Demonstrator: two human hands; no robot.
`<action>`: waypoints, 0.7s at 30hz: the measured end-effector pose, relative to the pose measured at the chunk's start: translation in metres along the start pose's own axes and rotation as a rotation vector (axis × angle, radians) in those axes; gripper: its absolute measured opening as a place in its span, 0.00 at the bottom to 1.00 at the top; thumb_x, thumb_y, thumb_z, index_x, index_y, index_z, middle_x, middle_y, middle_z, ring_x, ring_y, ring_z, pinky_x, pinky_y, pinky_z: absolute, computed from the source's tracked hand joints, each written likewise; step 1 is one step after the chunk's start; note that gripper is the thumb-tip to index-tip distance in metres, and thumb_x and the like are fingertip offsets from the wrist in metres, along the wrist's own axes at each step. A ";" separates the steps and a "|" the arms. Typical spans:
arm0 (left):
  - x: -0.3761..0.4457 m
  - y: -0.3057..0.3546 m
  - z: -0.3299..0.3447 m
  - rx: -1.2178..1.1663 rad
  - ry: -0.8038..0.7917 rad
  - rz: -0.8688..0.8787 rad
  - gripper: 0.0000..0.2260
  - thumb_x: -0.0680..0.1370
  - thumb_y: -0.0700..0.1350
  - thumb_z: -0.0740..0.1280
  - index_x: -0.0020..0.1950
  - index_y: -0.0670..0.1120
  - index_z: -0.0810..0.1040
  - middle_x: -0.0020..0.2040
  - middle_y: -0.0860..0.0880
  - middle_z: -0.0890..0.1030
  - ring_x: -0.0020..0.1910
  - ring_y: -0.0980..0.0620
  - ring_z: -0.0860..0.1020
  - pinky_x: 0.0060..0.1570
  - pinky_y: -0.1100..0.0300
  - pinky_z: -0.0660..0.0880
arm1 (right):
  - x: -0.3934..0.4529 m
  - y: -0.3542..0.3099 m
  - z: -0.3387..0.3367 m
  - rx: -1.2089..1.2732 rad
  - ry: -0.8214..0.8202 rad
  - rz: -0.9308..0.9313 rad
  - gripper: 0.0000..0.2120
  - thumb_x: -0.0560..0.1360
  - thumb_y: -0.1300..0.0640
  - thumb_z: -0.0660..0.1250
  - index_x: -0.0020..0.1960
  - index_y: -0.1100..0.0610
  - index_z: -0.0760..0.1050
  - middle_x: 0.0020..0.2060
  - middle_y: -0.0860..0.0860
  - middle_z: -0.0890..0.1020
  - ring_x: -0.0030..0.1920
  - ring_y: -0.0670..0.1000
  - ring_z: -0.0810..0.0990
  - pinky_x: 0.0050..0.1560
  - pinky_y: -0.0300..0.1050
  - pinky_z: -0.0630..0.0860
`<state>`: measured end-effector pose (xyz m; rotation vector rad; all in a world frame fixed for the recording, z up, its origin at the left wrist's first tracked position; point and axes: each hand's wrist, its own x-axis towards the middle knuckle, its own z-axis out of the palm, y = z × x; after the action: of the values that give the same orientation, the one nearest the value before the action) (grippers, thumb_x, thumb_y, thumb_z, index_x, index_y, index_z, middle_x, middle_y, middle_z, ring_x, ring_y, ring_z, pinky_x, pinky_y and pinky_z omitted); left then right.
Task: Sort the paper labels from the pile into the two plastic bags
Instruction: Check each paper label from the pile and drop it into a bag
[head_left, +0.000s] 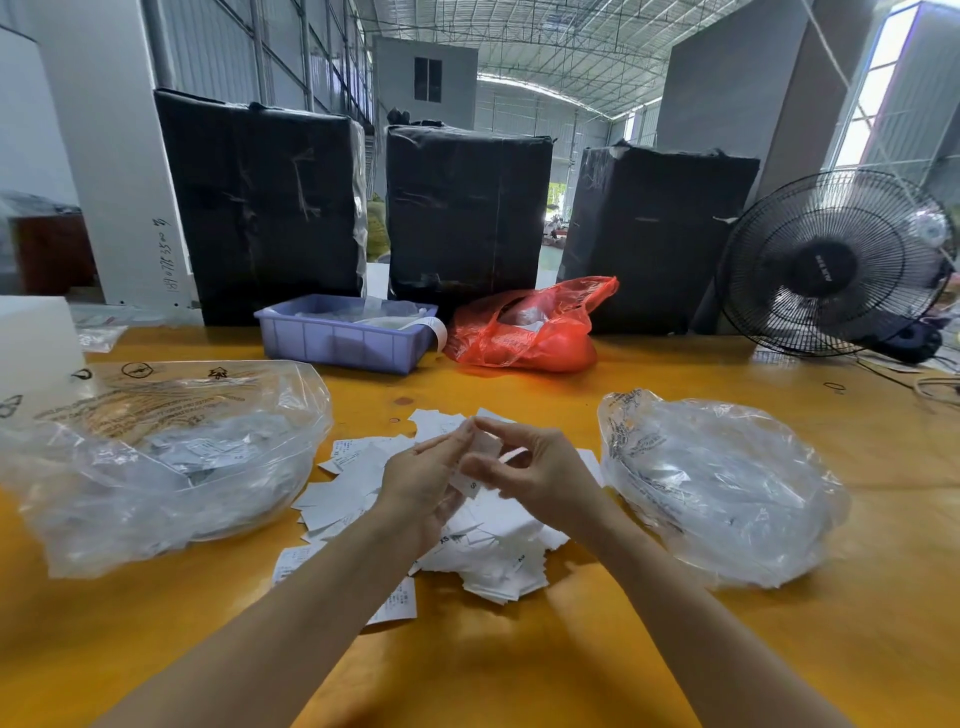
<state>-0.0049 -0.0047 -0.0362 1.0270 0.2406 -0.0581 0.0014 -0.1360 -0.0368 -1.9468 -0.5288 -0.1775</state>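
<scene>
A pile of white paper labels (483, 545) lies in the middle of the yellow table (519, 665). Above it my left hand (423, 478) and my right hand (535, 470) meet, both pinching the same small white label (480, 457) between fingertips. A clear plastic bag (156, 462) holding several labels sits open to the left of the pile. A second clear plastic bag (722, 488), also with labels inside, sits to the right.
A purple plastic tray (343, 338) and a red plastic bag (530, 332) stand behind the pile. Three black-wrapped boxes (467, 208) line the table's far edge. A black fan (831, 265) stands at the far right, a white block (31, 338) at the far left.
</scene>
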 end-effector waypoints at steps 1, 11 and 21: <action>0.000 0.000 0.000 -0.027 0.012 -0.002 0.07 0.71 0.44 0.73 0.46 0.42 0.81 0.40 0.44 0.83 0.41 0.49 0.80 0.37 0.60 0.75 | 0.000 0.000 0.000 0.021 -0.031 0.014 0.27 0.68 0.55 0.75 0.66 0.52 0.74 0.42 0.53 0.83 0.35 0.47 0.78 0.39 0.40 0.78; 0.006 0.015 -0.011 0.421 -0.004 0.065 0.09 0.73 0.46 0.71 0.49 0.41 0.81 0.40 0.48 0.79 0.34 0.54 0.66 0.33 0.62 0.63 | -0.001 -0.005 -0.015 0.085 0.073 0.040 0.20 0.72 0.68 0.70 0.64 0.62 0.74 0.42 0.57 0.82 0.40 0.54 0.78 0.46 0.52 0.78; 0.008 0.013 -0.013 0.408 -0.041 0.122 0.05 0.72 0.44 0.73 0.43 0.42 0.84 0.37 0.45 0.81 0.30 0.54 0.63 0.31 0.63 0.61 | -0.003 -0.009 -0.015 0.100 0.048 0.065 0.07 0.73 0.65 0.69 0.51 0.62 0.78 0.41 0.56 0.82 0.33 0.47 0.81 0.37 0.39 0.78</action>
<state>0.0026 0.0135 -0.0331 1.4431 0.1299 -0.0175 -0.0032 -0.1473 -0.0236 -1.8553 -0.4344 -0.1533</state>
